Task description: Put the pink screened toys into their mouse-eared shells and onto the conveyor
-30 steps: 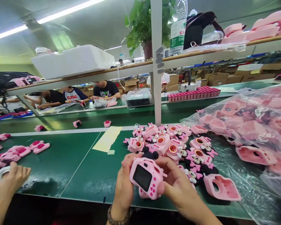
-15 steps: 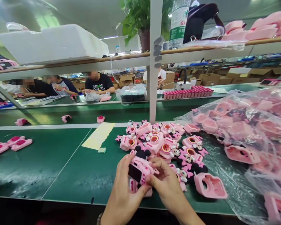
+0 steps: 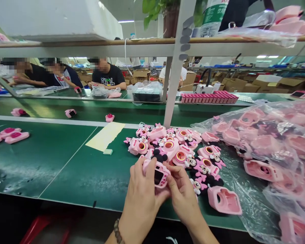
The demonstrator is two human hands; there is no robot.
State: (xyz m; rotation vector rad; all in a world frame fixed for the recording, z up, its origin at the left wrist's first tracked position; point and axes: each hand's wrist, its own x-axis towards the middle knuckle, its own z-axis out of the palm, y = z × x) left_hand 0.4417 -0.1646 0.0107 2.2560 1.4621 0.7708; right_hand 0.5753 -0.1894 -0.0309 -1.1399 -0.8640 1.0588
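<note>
Between my two hands is a pink toy camera [image 3: 158, 177] with a dark screen and small pink buttons facing me, sitting in a soft pink cover with black round ears. My left hand [image 3: 144, 189] wraps its left side, fingers over the top edge. On the right side, my right hand [image 3: 180, 189] grips it with thumb near the buttons and fingers behind. Just beyond lies a heap of pink cartoon-mouse camera covers [image 3: 169, 145] with ringed lens holes. Near my right hand, a single pink cover [image 3: 225, 200] rests with its hollow side showing.
Clear plastic bags of pink covers [image 3: 266, 142] spread over the right side. A yellow paper [image 3: 105, 137] and small pale green block [image 3: 108, 152] lie left of the heap. Pink cameras [image 3: 16, 137] sit far left. A shelf post [image 3: 176, 67] rises behind; several people work across the bench.
The cover's rim now sits around the camera's screen and buttons, where before its right edge stood away. My left fingers have moved over the top. The view has tilted down.
</note>
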